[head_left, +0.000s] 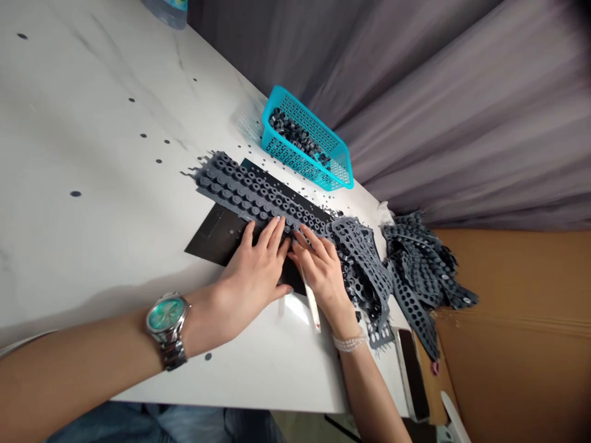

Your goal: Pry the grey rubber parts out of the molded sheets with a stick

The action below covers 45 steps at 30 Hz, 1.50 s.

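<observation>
A dark grey moulded rubber sheet (240, 194) with rows of round rings lies across a black mat (212, 231). My left hand (256, 264) rests with spread fingers on the sheet's near edge. Just to its right, my right hand (321, 271) grips a slim white pen-like tool (311, 301), whose working tip is hidden under the fingers at the sheet. Beside that hand a punched, hole-filled grey sheet (362, 246) is bunched up over loose dark pieces.
A turquoise basket (305, 169) of small dark rings stands behind the mat. More perforated sheets (420, 264) hang over the table's right end by a cardboard box (521, 289). A phone (412, 375) lies near the front right edge. Small dark discs (76, 194) dot the white table; a bottle (168, 12) stands far back.
</observation>
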Available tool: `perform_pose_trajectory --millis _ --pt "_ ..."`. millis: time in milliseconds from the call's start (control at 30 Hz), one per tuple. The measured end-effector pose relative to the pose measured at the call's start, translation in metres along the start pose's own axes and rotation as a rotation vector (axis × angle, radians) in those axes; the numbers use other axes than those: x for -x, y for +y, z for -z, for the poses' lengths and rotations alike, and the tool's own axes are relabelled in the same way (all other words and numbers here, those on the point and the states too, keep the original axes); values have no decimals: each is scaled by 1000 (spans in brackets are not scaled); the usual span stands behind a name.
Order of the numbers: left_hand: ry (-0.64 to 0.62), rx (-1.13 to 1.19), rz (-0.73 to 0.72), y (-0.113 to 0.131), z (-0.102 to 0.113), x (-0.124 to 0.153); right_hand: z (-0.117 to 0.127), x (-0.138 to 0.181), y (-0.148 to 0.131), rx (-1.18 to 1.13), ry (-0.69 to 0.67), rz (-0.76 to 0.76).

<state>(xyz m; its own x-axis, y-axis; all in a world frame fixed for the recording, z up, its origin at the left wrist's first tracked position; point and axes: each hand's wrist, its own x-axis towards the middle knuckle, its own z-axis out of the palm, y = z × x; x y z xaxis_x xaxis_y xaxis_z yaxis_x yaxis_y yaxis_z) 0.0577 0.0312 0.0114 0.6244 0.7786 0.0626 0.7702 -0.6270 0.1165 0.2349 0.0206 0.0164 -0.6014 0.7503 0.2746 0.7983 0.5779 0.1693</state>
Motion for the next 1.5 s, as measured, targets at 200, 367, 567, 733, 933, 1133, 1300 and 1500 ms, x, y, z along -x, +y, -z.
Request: perform_pose_trajectory --millis 200,367,567,733,933,1133,1300,1500 --pt "-19 25 5 1 4 -2 -10 5 17 -5 123 -151" --pt "-43 41 -4 0 5 -2 -12 16 20 -68 271 -316" --pt "21 45 4 0 -2 -1 -5 8 0 -87 133 -129" --pt "5 38 3 0 -2 -1 -8 4 2 -34 116 -81" --pt "-29 38 7 0 3 -2 -6 3 0 -23 41 -52" --pt "-12 53 3 0 4 -2 -6 1 -1 -19 35 -58" --pt "-27 36 -4 0 2 -1 -8 6 4 -40 182 -211" --pt "-43 21 5 0 4 -1 -5 4 -1 -20 182 -45"
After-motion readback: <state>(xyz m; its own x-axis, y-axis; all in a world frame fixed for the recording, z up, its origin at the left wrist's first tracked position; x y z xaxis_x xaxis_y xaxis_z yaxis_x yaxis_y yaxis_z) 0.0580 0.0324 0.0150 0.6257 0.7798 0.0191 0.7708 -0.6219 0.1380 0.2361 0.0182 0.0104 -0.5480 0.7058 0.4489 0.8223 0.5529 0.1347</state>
